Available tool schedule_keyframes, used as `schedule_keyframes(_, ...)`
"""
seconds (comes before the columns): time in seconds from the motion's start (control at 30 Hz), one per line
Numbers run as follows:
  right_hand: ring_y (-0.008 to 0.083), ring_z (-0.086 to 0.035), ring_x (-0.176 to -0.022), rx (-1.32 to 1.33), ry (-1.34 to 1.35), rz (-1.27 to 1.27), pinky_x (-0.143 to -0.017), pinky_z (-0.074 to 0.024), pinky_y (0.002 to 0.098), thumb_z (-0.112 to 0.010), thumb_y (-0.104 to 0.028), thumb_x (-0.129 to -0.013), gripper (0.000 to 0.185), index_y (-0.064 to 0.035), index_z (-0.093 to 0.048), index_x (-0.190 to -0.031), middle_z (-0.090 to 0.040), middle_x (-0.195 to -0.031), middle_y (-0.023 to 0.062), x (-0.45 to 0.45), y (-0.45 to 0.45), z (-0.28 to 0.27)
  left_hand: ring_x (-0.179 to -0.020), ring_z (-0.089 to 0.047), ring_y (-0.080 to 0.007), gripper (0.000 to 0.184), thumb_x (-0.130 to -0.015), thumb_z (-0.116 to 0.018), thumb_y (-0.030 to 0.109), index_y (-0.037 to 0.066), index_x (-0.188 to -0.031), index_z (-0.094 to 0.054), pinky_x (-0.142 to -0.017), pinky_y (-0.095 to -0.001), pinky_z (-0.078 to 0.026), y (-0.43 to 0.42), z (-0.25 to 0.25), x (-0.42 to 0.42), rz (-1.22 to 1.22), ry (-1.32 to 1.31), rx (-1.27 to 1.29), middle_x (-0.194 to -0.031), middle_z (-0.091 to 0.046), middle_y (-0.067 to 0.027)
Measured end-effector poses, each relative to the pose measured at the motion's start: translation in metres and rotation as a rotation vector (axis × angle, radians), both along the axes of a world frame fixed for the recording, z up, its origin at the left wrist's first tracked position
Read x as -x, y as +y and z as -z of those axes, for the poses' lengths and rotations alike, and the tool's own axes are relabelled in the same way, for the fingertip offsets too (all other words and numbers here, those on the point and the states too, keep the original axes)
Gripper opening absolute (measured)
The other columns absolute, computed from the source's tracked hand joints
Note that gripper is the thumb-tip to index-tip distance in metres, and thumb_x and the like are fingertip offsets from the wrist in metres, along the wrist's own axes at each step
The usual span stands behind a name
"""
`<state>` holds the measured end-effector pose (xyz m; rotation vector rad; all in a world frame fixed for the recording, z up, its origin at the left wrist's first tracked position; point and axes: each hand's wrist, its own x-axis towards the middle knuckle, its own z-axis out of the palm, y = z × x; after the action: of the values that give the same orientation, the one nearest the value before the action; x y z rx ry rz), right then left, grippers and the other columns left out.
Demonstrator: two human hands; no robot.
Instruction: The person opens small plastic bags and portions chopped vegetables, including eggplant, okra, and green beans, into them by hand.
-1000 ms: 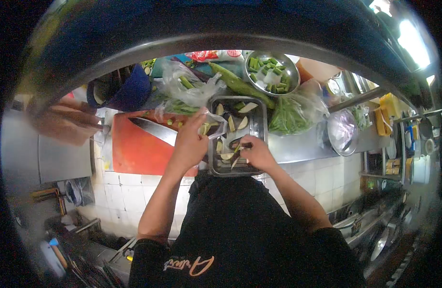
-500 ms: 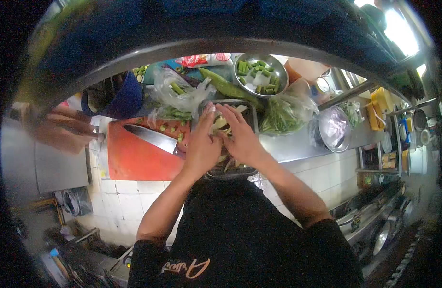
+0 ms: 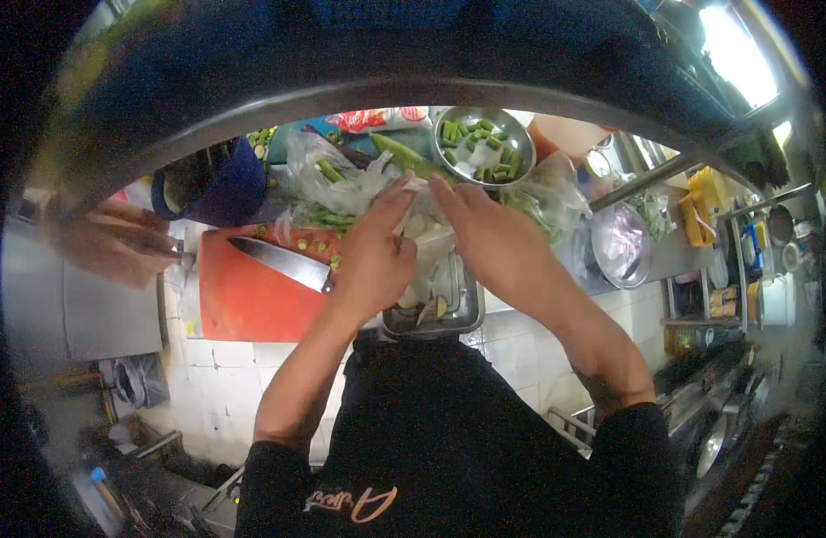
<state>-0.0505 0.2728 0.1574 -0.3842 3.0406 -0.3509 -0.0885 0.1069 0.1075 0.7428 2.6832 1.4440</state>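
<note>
My left hand and my right hand are cupped towards each other above a metal tray, their fingertips close together at its far side. Pale vegetable slices show between my palms, and both hands appear closed around them; the finger undersides are hidden. More cut slices lie in the near part of the tray. To the left, a large knife rests on a red cutting board beside small green cut pieces.
Behind the tray stand a steel bowl of cut green pods and a long green vegetable. Plastic bags of greens lie left and right. A metal shelf edge crosses above. Another steel bowl sits right.
Both hands have risen out of the tray, with pale slices between them. My right hand has turned so its back faces up, and more of the tray's near end shows.
</note>
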Motion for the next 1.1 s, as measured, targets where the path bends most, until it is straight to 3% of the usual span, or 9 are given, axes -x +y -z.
schedule_keyframes(0.07, 0.0342, -0.059, -0.087, 0.087, -0.042, 0.006, -0.072, -0.0501, 0.0406, -0.055, -0.01, -0.078, 0.055, -0.0073, -0.039, -0.131, -0.051, -0.117, 0.0176, -0.007, 0.0, -0.018, -0.113, -0.05, -0.0304, 0.046, -0.068, -0.049, -0.005, -0.002, -0.114, -0.052, -0.092, -0.0366, -0.043, -0.008, -0.005, -0.002, 0.021, -0.184, -0.142, -0.131, -0.046, -0.0126)
schedule_keyframes(0.17, 0.0306, -0.06, -0.083, 0.446, 0.118, -0.337, -0.07, -0.0503, 0.0372, -0.056, -0.012, -0.079, 0.042, -0.005, -0.051, -0.12, -0.055, -0.111, 0.0154, 0.013, 0.019, 0.013, -0.111, -0.051, -0.0302, 0.047, -0.068, -0.048, -0.005, -0.002, -0.114, -0.054, -0.088, -0.0352, -0.045, -0.014, 0.04, 0.006, 0.016, 0.034, 0.065, -0.13, -0.047, -0.0112)
schedule_keyframes(0.3, 0.0306, -0.06, -0.09, 0.702, 0.26, 0.295, -0.081, -0.0469, 0.0387, -0.059, -0.023, -0.083, 0.033, -0.0021, -0.057, -0.108, -0.061, -0.099, 0.0195, 0.08, 0.098, 0.084, -0.115, -0.047, -0.0323, 0.051, -0.068, -0.047, -0.004, 0.0, -0.119, -0.052, -0.095, -0.036, -0.039, -0.019, 0.043, -0.015, 0.08, -0.116, 0.145, -0.13, -0.046, -0.0152)
schedule_keyframes(0.47, 0.0295, -0.059, -0.094, 0.228, 0.186, 0.513, -0.083, -0.0462, 0.036, -0.063, -0.04, -0.078, 0.051, 0.0014, -0.056, -0.109, -0.061, -0.102, 0.0203, 0.155, 0.156, 0.157, -0.118, -0.045, -0.0325, 0.053, -0.069, -0.049, -0.002, 0.0, -0.122, -0.049, -0.099, -0.0362, -0.035, -0.024, 0.05, -0.027, 0.089, -0.132, 0.187, -0.13, -0.045, -0.0177)
schedule_keyframes(0.63, 0.0318, -0.047, -0.111, -0.167, 0.0, 0.445, -0.095, -0.034, 0.0464, -0.054, -0.046, -0.079, 0.051, -0.0135, -0.051, -0.119, -0.05, -0.121, 0.0156, 0.208, 0.161, 0.227, -0.118, -0.044, -0.0321, 0.053, -0.07, -0.051, -0.001, 0.0, -0.123, -0.048, -0.098, -0.0349, -0.037, -0.029, 0.044, -0.035, 0.088, -0.143, 0.252, -0.131, -0.044, -0.0177)
schedule_keyframes(0.83, 0.0343, -0.04, -0.122, 0.222, 0.226, 0.306, -0.102, -0.0257, 0.0548, -0.049, -0.049, -0.08, 0.05, -0.0214, -0.052, -0.122, -0.046, -0.13, 0.0136, 0.203, 0.12, 0.27, -0.115, -0.047, -0.0322, 0.053, -0.071, -0.051, 0.0, 0.001, -0.124, -0.048, -0.093, -0.0358, -0.041, -0.034, 0.052, -0.039, 0.024, -0.314, 0.173, -0.131, -0.045, -0.0162)
schedule_keyframes(0.93, 0.0362, -0.045, -0.116, -0.042, 0.427, 0.257, -0.094, -0.0346, 0.0561, -0.05, -0.052, -0.08, 0.049, -0.0201, -0.056, -0.117, -0.051, -0.123, 0.0176, 0.177, 0.111, 0.236, -0.115, -0.048, -0.0319, 0.052, -0.071, -0.05, -0.001, 0.001, -0.123, -0.049, -0.089, -0.0351, -0.044, -0.036, 0.058, -0.034, 0.042, -0.107, 0.279, -0.132, -0.044, -0.0158)
schedule_keyframes(1.03, 0.0365, -0.052, -0.105, -0.212, -0.139, 0.427, -0.082, -0.0421, 0.0558, -0.05, -0.055, -0.079, 0.049, -0.0204, -0.058, -0.113, -0.053, -0.118, 0.0204, 0.144, 0.093, 0.178, -0.117, -0.046, -0.0314, 0.051, -0.072, -0.05, -0.001, 0.001, -0.123, -0.049, -0.085, -0.0332, -0.046, -0.033, 0.057, -0.031, 0.048, -0.102, 0.265, -0.133, -0.043, -0.0154)
schedule_keyframes(1.1, 0.0357, -0.056, -0.096, -0.166, 0.024, 0.33, -0.076, -0.0449, 0.0533, -0.05, -0.058, -0.079, 0.05, -0.0188, -0.06, -0.11, -0.056, -0.111, 0.0211, 0.144, 0.1, 0.208, -0.119, -0.044, -0.0306, 0.051, -0.072, -0.05, -0.001, 0.001, -0.123, -0.049, -0.083, -0.0309, -0.047, -0.028, 0.045, -0.029, 0.064, -0.168, 0.208, -0.133, -0.043, -0.0152)
